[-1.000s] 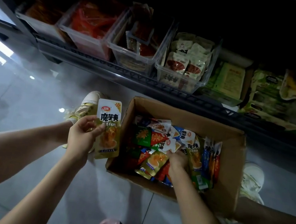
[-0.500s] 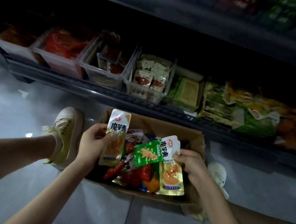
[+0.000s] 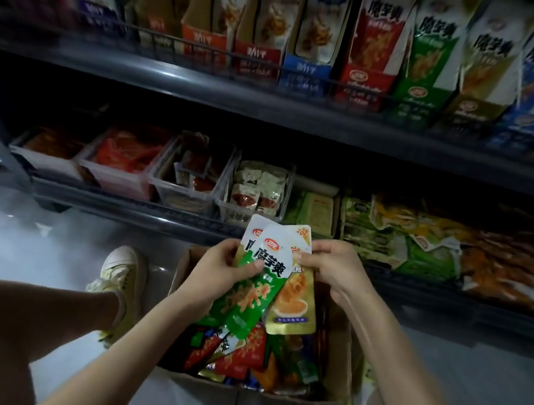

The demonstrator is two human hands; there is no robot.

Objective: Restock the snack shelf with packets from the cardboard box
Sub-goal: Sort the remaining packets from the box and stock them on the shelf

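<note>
Left fingers: I read the left hand [image 3: 213, 274] as curled round a fanned stack. Its thumb presses across the green packet [image 3: 249, 300], and a white-topped packet [image 3: 252, 232] is tucked behind.
Right fingers: the right hand [image 3: 332, 267] pinches the upper edge of the gold packet [image 3: 295, 305], which overlaps the green one.
Where the stock is: all three are held above the cardboard box [image 3: 341, 355], over the loose packets [image 3: 235, 359] inside.
Slip risk: it's glossy film on glossy film. I'd expect the back packet to slide out if the thumb eases while the hands share the stack.
Sorting risk: the display cartons [image 3: 424, 69] on the upper shelf look colour-coded, so mixed flavours in one grip could land in the wrong carton.
Reach risk: if I lift towards that shelf, a dropped packet may miss the box and land on the floor by the shoe [image 3: 120, 272].
</note>
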